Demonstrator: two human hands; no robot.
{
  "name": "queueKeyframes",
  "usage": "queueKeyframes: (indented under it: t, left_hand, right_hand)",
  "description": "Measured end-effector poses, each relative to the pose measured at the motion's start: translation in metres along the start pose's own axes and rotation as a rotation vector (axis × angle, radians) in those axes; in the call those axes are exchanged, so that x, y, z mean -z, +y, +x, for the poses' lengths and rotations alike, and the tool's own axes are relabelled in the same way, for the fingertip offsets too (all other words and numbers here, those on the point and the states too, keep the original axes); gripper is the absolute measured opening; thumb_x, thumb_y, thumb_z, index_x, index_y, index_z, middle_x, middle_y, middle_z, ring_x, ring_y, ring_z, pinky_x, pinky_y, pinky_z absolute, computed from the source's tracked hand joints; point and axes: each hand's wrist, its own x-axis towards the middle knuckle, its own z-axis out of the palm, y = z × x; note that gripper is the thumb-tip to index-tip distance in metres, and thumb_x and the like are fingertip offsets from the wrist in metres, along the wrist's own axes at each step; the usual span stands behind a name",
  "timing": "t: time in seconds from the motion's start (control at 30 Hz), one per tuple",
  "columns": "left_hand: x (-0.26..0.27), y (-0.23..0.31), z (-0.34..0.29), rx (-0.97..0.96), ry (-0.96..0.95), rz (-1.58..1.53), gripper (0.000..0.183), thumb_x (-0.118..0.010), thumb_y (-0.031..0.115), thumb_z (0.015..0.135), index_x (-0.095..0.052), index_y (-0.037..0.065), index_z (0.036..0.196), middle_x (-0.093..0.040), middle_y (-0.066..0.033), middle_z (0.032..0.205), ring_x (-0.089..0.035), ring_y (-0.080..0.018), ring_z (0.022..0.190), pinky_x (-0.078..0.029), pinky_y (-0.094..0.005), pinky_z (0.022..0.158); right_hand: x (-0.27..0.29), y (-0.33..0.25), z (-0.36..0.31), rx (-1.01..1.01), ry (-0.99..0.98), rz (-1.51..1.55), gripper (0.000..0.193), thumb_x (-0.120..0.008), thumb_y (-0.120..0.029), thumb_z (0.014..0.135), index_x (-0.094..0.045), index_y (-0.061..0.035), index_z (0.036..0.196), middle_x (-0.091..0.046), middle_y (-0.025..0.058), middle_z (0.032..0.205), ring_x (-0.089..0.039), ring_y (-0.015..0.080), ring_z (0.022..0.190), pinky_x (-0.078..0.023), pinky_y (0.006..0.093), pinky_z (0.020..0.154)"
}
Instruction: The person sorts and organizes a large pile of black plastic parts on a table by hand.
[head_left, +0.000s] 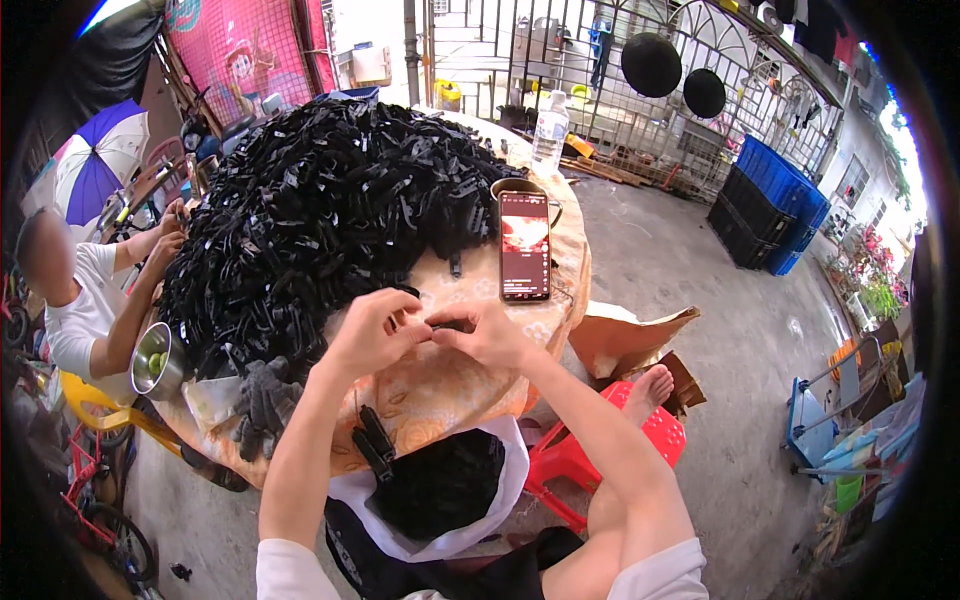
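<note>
Over the near part of a round table with an orange flowered cloth [490, 385], my left hand [375, 330] and my right hand [487, 335] meet at the fingertips. Between them they pinch a small black plastic part [457, 325], mostly covered by my fingers. A big heap of similar black parts [320, 210] covers the far and left side of the table. Several longer black pieces [373, 440] lie at the near edge, below my left wrist. Under that edge, an open white sack [515, 470] holds more black parts.
A phone [525, 250] leans on a metal mug [510, 185], near a clear bottle [550, 135]. Grey gloves [268, 400] lie left. Another person [85, 310] handles parts across the heap. A steel bowl [172, 370], red stool [655, 425] and cardboard box [625, 340] stand around.
</note>
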Motion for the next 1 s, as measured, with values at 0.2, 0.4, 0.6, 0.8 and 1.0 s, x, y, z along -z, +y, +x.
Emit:
queueKeyframes:
  t: [0.2, 0.4, 0.6, 0.8, 1.0]
  left_hand:
    - [0.006, -0.039, -0.006, 0.145, 0.308, 0.281, 0.017, -0.067, 0.001, 0.081, -0.069, 0.000, 0.098, -0.066, -0.0134, 0.092, -0.063, -0.0295, 0.085, -0.052, -0.0350, 0.077]
    - [0.006, -0.048, -0.010, 0.096, 0.146, 0.370, 0.038, -0.066, -0.004, 0.073, -0.069, 0.002, 0.110, -0.059, -0.0144, 0.109, -0.055, -0.0328, 0.106, -0.045, -0.0379, 0.097]
    - [0.003, -0.040, -0.011, 0.147, 0.148, 0.404, 0.040, -0.064, -0.005, 0.075, -0.068, 0.006, 0.114, -0.057, -0.0144, 0.104, -0.054, -0.0327, 0.105, -0.047, -0.0369, 0.093]
    - [0.006, -0.038, -0.009, 0.248, 0.157, 0.402, 0.026, -0.068, -0.001, 0.075, -0.067, 0.004, 0.101, -0.058, -0.0157, 0.101, -0.056, -0.0343, 0.100, -0.048, -0.0394, 0.088]
    - [0.006, -0.034, -0.007, 0.058, 0.237, 0.470, 0.021, -0.073, 0.006, 0.077, -0.063, 0.000, 0.095, -0.062, -0.0159, 0.093, -0.058, -0.0349, 0.093, -0.049, -0.0412, 0.085]
  right_hand:
    - [0.007, -0.009, -0.003, -0.115, -0.309, -0.036, 0.023, -0.077, -0.016, 0.086, -0.074, -0.0016, 0.103, -0.074, 0.0062, 0.095, -0.065, 0.0124, 0.082, -0.051, 0.0283, 0.074]
    - [-0.010, -0.011, -0.011, 0.153, -0.032, -0.390, 0.033, -0.076, -0.026, 0.085, -0.071, -0.0021, 0.106, -0.068, 0.0128, 0.100, -0.063, 0.0275, 0.093, -0.050, 0.0349, 0.081]
    - [-0.014, -0.002, 0.011, 0.225, 0.309, -0.592, 0.028, -0.067, -0.020, 0.088, -0.068, -0.0023, 0.110, -0.064, 0.0195, 0.116, -0.062, 0.0369, 0.106, -0.052, 0.0417, 0.090]
    - [-0.010, 0.015, 0.037, 0.125, 0.407, -1.006, 0.024, -0.056, -0.016, 0.090, -0.067, -0.0053, 0.109, -0.061, 0.0216, 0.115, -0.057, 0.0406, 0.111, -0.053, 0.0428, 0.089]
    - [-0.017, 0.020, 0.048, 0.092, 0.422, -1.132, 0.012, -0.060, -0.016, 0.088, -0.066, -0.0056, 0.087, -0.064, 0.0132, 0.099, -0.060, 0.0343, 0.092, -0.052, 0.0420, 0.080]
